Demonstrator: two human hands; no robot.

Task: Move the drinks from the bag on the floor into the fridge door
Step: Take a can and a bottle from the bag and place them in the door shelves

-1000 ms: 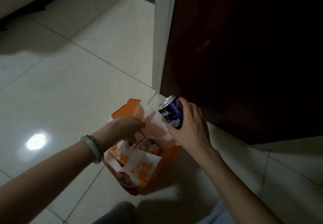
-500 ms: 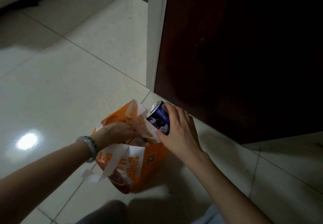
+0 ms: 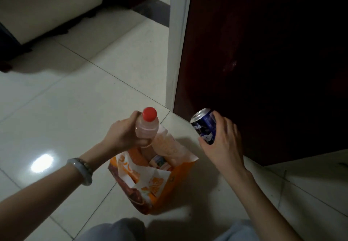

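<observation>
An orange and white paper bag (image 3: 150,182) stands open on the tiled floor in front of my knees. My left hand (image 3: 122,135) grips a pale pink bottle (image 3: 146,127) with a red cap, upright, just above the bag's mouth. My right hand (image 3: 220,141) holds a dark blue drinks can (image 3: 204,126) tilted to the left, to the right of the bag and close to the dark red fridge door (image 3: 263,62). More packages show inside the bag, but I cannot make them out.
The fridge's white side edge (image 3: 177,43) stands just behind the bag. A pale sofa with dark feet (image 3: 47,13) lies at the back left. Glossy white floor tiles (image 3: 66,99) spread to the left, with a bright light reflection.
My left hand has let go of the bag's rim and lifted the red-capped bottle out of it. My right hand has moved the can to the right, away from the bag.
</observation>
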